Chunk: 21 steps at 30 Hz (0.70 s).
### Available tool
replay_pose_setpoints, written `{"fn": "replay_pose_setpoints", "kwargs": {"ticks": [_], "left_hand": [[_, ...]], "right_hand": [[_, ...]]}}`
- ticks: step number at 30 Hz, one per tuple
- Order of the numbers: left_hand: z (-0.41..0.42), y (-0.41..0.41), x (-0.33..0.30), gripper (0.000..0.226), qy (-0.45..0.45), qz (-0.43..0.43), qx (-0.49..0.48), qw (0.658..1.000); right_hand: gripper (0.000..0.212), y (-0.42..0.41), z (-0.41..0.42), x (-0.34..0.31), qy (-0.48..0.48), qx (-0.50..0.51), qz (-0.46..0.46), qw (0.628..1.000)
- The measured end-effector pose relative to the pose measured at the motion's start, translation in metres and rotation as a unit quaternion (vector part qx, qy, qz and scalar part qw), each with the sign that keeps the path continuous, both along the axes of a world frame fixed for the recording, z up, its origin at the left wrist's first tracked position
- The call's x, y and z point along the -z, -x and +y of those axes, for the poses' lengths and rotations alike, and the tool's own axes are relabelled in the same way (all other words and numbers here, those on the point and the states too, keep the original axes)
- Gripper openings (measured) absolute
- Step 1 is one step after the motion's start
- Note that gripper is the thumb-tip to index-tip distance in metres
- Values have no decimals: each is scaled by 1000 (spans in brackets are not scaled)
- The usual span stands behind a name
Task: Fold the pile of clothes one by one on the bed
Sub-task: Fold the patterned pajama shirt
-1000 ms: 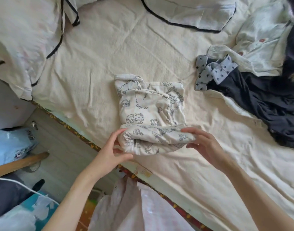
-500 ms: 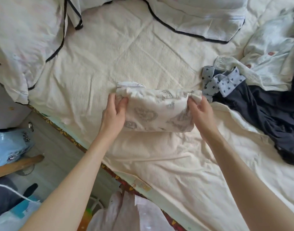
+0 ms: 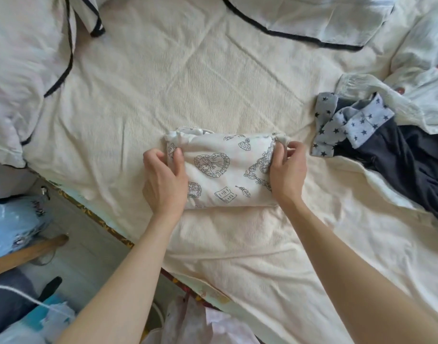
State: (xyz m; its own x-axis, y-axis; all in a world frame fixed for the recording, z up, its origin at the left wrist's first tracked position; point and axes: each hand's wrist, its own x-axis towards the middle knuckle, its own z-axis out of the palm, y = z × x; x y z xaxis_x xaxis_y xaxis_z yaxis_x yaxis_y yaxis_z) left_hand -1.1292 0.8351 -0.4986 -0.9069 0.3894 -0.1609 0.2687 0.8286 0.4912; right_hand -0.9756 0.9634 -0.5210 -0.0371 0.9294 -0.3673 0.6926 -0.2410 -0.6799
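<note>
A white garment with grey line drawings (image 3: 225, 172) lies folded into a compact rectangle in the middle of the cream bed sheet (image 3: 188, 78). My left hand (image 3: 164, 181) grips its left end, thumb on top. My right hand (image 3: 287, 173) grips its right end, fingers curled round the edge. To the right lies the unfolded pile: a dark navy garment with a star-print blue collar (image 3: 349, 122) and a pale garment with red buttons (image 3: 421, 78).
Pillows with black piping sit at the back left (image 3: 27, 70) and back centre (image 3: 312, 18). The bed edge runs diagonally at lower left; beyond it are the floor, a blue bag (image 3: 12, 224), a wooden stick (image 3: 27, 254) and a white plastic bag (image 3: 200, 326).
Both hands folded the garment's near half up over the far half, halving it, then shifted to grip its two ends. The view has moved slightly.
</note>
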Motion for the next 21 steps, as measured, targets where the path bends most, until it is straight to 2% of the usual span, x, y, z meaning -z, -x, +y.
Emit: {"fn": "replay_pose_setpoints", "kwargs": {"ticks": [2, 4, 5, 7, 9, 13, 17, 21], "left_hand": [[-8, -4, -8, 34, -52, 80, 77, 992], [-11, -14, -11, 33, -67, 158, 207, 963], [-9, -19, -10, 33, -59, 174, 274, 944], [0, -27, -3, 37, -20, 180, 360, 915], [9, -26, 8, 43, 40, 173, 375, 910], [10, -20, 31, 51, 135, 146, 363, 910], [8, -24, 57, 54, 188, 172, 379, 890], [18, -22, 50, 55, 255, 134, 381, 879]], "right_hand": [[27, -9, -11, -13, -137, -52, -6, 989], [26, -15, -29, -20, -257, -141, -11, 956], [28, -15, -36, -21, -278, -197, -10, 940], [35, -8, -44, -18, -261, -290, -33, 920], [41, 0, -41, -12, -212, -324, -83, 918], [52, 1, -30, 12, -136, -352, -175, 910], [53, 0, -32, 37, -161, -345, -182, 906], [53, 4, -27, 36, -149, -346, -177, 909]]}}
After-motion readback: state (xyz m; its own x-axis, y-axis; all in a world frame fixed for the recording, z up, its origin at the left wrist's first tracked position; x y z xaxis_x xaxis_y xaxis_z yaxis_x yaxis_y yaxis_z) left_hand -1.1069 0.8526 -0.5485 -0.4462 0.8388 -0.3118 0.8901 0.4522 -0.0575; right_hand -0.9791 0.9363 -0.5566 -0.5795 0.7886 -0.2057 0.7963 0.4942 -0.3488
